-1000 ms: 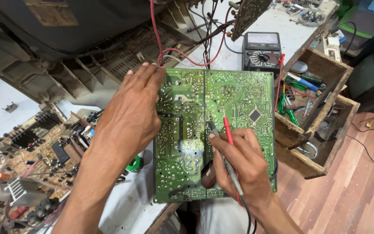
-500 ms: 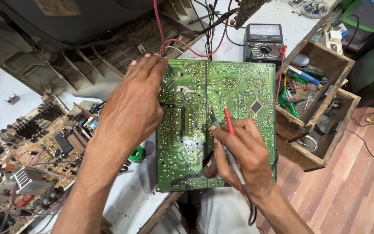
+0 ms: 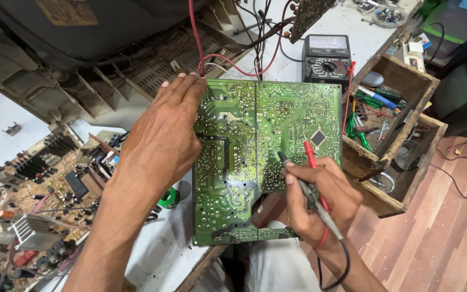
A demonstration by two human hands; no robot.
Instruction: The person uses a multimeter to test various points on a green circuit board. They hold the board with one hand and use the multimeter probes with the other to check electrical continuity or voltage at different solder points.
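Cluttered with opened electronics, a white repair desk (image 3: 152, 259) carries a green rectangular printed circuit board (image 3: 244, 162) turned solder side up, its lower edge overhanging the desk toward the person's lap. The left hand (image 3: 160, 135) lies flat over the board's left edge, fingers spread and closed on nothing, pinning it down. The right hand (image 3: 320, 200) is closed around two slim meter probes, one red probe (image 3: 310, 155) and one black probe (image 3: 293, 170), held together like chopsticks with their tips on the solder joints near the board's middle, just left of a small black square chip (image 3: 318, 137).

Behind the board sits a dark analogue multimeter (image 3: 328, 57), its red lead running down the board's right side. An open wooden toolbox (image 3: 406, 119) of screwdrivers and pens stands to the right, and another bare brown circuit board (image 3: 39, 189) with heat sinks lies to the left.

Good probing here probably depends on keeping the left palm firm so the board cannot rock, setting each tip on a single joint without bridging neighbours, and holding both still while glancing up at the meter.
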